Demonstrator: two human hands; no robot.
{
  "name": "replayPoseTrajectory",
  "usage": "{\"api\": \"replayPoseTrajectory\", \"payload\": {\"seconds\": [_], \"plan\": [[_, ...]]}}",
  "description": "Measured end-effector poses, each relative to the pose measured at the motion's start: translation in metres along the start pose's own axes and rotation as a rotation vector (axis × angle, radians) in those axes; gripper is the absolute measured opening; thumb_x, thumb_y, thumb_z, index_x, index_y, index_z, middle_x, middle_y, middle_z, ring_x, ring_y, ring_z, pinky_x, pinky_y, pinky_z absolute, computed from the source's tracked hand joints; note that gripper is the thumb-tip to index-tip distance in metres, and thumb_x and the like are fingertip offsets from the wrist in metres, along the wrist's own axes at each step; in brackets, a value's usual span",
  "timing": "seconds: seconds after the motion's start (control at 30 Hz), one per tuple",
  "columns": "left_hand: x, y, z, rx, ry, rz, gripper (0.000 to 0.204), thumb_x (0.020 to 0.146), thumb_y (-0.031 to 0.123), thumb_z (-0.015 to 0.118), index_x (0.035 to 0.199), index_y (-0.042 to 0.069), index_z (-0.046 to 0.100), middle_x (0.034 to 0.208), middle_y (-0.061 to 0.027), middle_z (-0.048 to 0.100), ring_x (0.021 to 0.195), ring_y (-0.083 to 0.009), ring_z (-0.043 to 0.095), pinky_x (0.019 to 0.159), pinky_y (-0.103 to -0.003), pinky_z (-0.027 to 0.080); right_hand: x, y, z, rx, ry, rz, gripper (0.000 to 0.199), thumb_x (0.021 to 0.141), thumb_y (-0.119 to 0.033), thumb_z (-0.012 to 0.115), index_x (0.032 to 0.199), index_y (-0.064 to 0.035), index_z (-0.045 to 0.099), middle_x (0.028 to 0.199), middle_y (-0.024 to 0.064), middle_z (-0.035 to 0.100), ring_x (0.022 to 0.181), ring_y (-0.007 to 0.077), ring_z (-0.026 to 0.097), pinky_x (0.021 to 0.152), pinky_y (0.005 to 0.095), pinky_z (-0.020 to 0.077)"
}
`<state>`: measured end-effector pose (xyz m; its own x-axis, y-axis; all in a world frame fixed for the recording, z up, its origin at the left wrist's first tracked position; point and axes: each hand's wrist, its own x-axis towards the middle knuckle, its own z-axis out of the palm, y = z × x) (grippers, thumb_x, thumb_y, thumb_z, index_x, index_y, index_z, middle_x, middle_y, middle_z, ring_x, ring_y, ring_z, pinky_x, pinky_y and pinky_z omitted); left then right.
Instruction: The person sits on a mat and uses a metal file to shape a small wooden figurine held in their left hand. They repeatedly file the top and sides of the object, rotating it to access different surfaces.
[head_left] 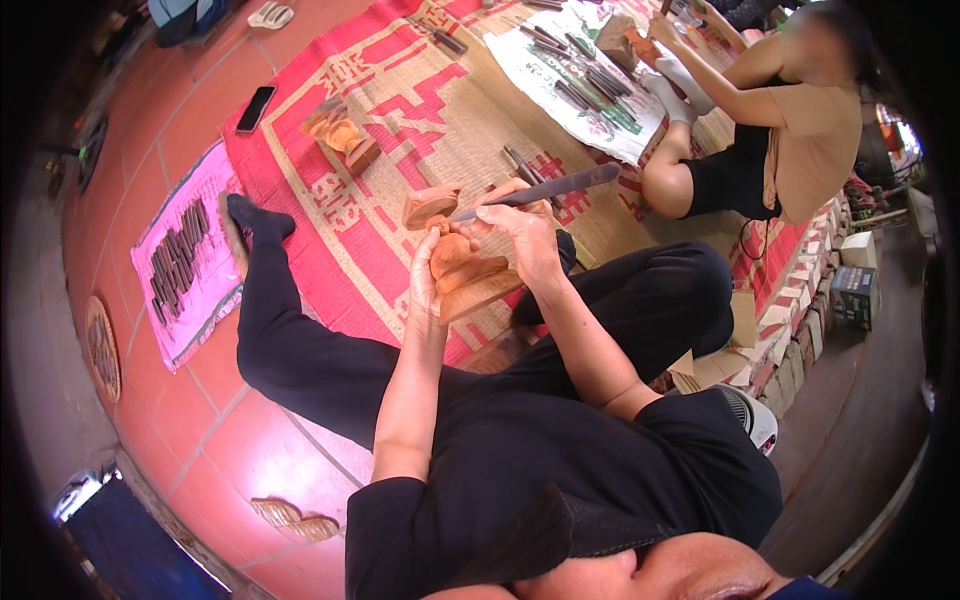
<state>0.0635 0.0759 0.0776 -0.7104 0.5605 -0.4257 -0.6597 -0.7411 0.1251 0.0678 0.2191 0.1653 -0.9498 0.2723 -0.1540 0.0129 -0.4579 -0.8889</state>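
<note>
My left hand [425, 272] is closed around an orange-brown wood carving [464, 272], which has a broad round top, a narrow neck and a wide flat base. My right hand [527, 235] grips a long, dark, flat file [582, 182]. Its near end meets the carving around the neck, just under the round top. The far end sticks out to the right, past my fingers. Both hands are above the mat, between my spread legs. My fingers partly hide the contact point.
A red-and-straw mat [400, 120] covers the tiles, with another wood carving [338, 132] and a phone [256, 109] on it. Dark tools lie on a pink cloth [185, 255] at left and a white sheet [520, 60]. A co-worker [815, 140] sits at upper right, holding a wooden piece.
</note>
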Motion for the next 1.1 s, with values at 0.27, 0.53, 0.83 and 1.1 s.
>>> {"api": "replayPoseTrajectory", "payload": {"seconds": [0.27,0.53,0.83,1.1], "plan": [[0.005,0.003,0.002,0.107,0.057,-0.070,0.045,0.094,0.044,0.049,0.112,0.003,0.055,0.099,-0.0118,0.064,0.090,-0.0264,0.064,0.076,-0.042,0.056,0.002,0.013,-0.009,0.035,0.013,0.051,0.006,0.079,-0.001,0.063,0.085,0.0001,0.062,0.072,0.0080,0.063,0.061,0.0136,0.061,0.053,0.0242,0.0473],[-0.005,0.008,0.007,0.160,0.003,0.073,0.041,0.095,0.041,0.048,0.125,0.013,0.049,0.106,-0.0114,0.060,0.100,-0.0308,0.060,0.082,-0.048,0.053,-0.002,-0.002,-0.007,-0.026,-0.004,-0.012,0.009,0.081,-0.003,0.060,0.089,0.0013,0.062,0.085,0.0103,0.065,0.074,0.0164,0.063,0.069,0.0295,0.0531],[-0.030,0.017,0.032,0.140,-0.071,0.134,0.038,0.097,0.038,0.046,0.125,0.012,0.049,0.105,-0.0137,0.061,0.094,-0.0295,0.062,0.081,-0.046,0.053,-0.018,-0.009,0.000,0.034,-0.089,-0.048,0.008,0.080,0.003,0.061,0.088,0.0004,0.060,0.087,0.0120,0.066,0.072,0.0169,0.064,0.066,0.0278,0.0522],[-0.026,0.020,0.040,0.111,-0.089,0.099,0.036,0.095,0.035,0.050,0.122,0.012,0.051,0.103,-0.0145,0.063,0.092,-0.0280,0.064,0.081,-0.044,0.053,-0.015,-0.013,0.003,0.070,-0.163,-0.074,0.008,0.077,0.007,0.062,0.082,0.0010,0.061,0.079,0.0116,0.066,0.066,0.0153,0.064,0.061,0.0247,0.0516]]}}
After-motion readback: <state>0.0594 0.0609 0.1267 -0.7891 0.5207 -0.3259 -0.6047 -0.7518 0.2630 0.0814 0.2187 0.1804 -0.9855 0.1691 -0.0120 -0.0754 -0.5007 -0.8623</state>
